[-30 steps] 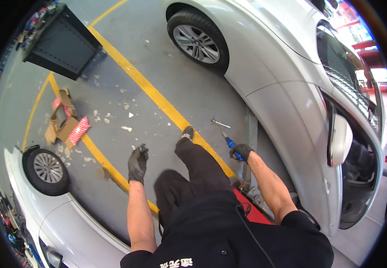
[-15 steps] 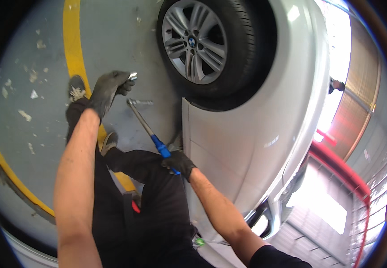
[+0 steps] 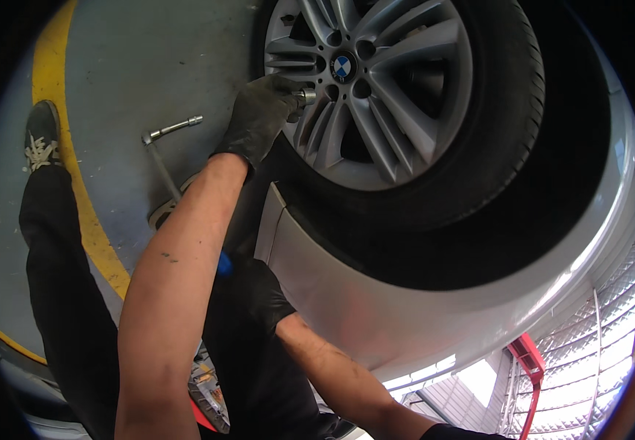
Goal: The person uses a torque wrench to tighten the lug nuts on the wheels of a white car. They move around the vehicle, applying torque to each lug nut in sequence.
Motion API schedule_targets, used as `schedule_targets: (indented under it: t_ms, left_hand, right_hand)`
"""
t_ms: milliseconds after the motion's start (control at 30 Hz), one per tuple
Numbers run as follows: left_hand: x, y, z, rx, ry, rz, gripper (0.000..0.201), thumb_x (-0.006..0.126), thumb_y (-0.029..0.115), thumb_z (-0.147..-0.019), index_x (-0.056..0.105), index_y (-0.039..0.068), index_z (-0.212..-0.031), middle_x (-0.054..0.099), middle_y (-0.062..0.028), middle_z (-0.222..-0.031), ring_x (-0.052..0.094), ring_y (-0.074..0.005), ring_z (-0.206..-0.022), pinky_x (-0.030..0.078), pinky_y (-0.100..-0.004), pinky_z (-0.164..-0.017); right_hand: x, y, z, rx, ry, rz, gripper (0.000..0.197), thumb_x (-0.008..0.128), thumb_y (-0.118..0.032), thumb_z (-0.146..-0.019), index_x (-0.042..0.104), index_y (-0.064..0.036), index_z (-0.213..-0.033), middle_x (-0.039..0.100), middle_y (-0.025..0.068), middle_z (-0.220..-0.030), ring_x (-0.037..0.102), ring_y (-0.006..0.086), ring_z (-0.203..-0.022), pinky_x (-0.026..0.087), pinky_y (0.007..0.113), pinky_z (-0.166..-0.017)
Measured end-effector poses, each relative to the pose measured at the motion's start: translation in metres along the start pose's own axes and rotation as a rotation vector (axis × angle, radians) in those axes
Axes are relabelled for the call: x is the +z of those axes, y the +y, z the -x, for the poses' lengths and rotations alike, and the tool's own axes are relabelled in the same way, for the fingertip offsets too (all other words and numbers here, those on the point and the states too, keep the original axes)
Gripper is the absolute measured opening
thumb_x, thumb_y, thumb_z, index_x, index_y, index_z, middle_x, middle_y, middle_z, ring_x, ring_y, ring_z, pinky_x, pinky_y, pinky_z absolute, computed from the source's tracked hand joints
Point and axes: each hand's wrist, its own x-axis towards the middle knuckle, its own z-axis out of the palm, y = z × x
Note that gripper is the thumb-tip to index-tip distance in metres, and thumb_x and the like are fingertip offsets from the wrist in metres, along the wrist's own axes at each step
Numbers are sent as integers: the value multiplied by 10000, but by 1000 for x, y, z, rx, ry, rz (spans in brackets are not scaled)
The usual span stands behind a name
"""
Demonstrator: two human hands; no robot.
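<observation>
My gloved left hand (image 3: 259, 114) is closed around a short chrome socket (image 3: 305, 95). The socket's end is just beside the lug holes of a silver alloy wheel (image 3: 390, 110); whether it touches the wheel I cannot tell. Lower down, my gloved right hand (image 3: 255, 293) grips the blue handle (image 3: 224, 265) of a long wrench. My left forearm covers much of that tool. Past the forearm show its steel shaft (image 3: 162, 170) and its head, with a chrome extension bar (image 3: 178, 128) sticking out sideways over the floor.
Black tyre (image 3: 504, 117) surrounds the wheel, inside the arch of a silver-white car body (image 3: 332, 293). A yellow line (image 3: 86, 198) crosses the grey floor by my shoe (image 3: 42, 136). Some red and metal items (image 3: 211, 389) lie low behind my legs. A red post (image 3: 528, 359) stands beyond the car.
My left hand has carried the socket from over the floor to the wheel's hub. The wheel now appears closer. The wrench, still in my right hand, has slipped partly behind my left forearm.
</observation>
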Motion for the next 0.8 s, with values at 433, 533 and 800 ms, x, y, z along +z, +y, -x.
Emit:
schedule_targets:
  t_ms: [433,533,800]
  left_hand:
    - [0,-18,-62,-33,95,-107,225,676,89,-899,678,-44,-1080,720,-101,-940,674,-140,-773,552,-257,-692]
    - [13,-35,-85,50,100,-108,219,683,93,-898,683,-55,-1060,726,-106,-918,677,-143,-754,546,-262,-662]
    - [40,-56,-127,128,187,-298,223,705,116,-883,705,-23,-1058,739,-95,-898,653,-139,-727,519,-282,-674]
  right_hand:
    - [-33,-14,-2,-34,101,-111,637,756,-289,-810,553,-4,-1343,678,277,-1060,680,405,-983,540,419,-842]
    - [-21,-6,-4,-137,143,-310,616,765,-218,-791,560,-10,-1334,674,269,-1094,676,382,-1029,528,398,-879]
    - [-32,-11,-2,-213,171,-479,381,731,-110,-804,653,7,-1159,677,264,-1010,674,390,-956,530,411,-804]
